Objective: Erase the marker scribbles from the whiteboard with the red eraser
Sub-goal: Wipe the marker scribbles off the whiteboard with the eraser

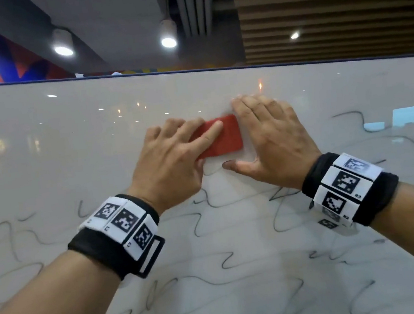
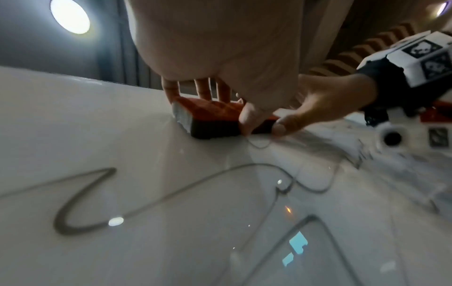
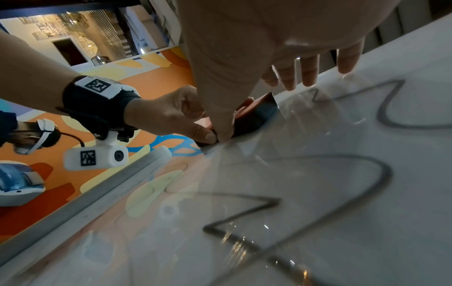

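One red eraser [image 1: 220,137] lies flat against the whiteboard [image 1: 68,154], high up near the board's top edge. It is a rounded rectangular block: a red top face, and from my left wrist view [image 2: 215,118] a dark underside layer pressed to the board with a pale short end. My left hand [image 1: 174,158] has it in its grip, forefinger laid across the red top, other fingers over the far edge and thumb [image 2: 249,118] curled in at the near edge. My right hand [image 1: 269,135] lies just beside the eraser on its right, fingers straight and spread with the tips on the board, thumb [image 1: 241,165] stretched out below the eraser's lower edge; it grips nothing. From the right wrist view the two thumbs meet at the eraser's [image 3: 257,114] near corner.

Around and above the eraser the board is clean and glossy, with ceiling lights mirrored in it. Below my wrists and off to the right run the marker scribbles [image 1: 227,259], thin dark wavy loops and zigzags that cover the lower part of the board. Both wrists carry black bands with white coded tags [image 1: 124,220], and a small white camera [image 3: 97,156] hangs under the left one. Beyond the board's edge the right wrist view shows an orange patterned floor [image 3: 49,209].
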A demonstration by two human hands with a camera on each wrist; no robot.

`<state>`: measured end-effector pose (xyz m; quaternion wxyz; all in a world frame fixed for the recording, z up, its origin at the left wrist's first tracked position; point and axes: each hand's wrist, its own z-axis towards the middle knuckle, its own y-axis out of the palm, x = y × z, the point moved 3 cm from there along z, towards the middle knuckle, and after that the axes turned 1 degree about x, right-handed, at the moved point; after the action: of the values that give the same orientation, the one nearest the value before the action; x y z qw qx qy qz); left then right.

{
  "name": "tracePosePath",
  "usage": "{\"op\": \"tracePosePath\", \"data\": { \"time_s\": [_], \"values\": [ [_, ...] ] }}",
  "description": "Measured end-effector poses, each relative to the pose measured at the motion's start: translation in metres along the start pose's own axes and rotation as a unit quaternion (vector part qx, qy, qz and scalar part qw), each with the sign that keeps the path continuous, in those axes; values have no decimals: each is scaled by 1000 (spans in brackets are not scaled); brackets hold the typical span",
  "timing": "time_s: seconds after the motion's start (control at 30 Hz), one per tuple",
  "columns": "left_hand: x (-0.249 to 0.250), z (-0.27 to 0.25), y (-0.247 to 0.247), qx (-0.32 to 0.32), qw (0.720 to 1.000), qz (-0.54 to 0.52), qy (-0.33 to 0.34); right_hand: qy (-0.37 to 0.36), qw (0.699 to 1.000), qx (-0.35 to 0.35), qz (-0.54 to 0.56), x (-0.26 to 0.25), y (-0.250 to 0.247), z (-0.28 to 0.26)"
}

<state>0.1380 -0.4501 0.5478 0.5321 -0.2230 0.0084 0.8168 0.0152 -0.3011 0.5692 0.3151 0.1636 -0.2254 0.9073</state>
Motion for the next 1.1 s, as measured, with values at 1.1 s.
{"op": "tracePosePath", "data": {
  "time_s": [1.1],
  "values": [
    [-49, -22, -10, -118, 992, -34, -39, -160, 987, -6, 7, -17, 10, -35]
  ]
}}
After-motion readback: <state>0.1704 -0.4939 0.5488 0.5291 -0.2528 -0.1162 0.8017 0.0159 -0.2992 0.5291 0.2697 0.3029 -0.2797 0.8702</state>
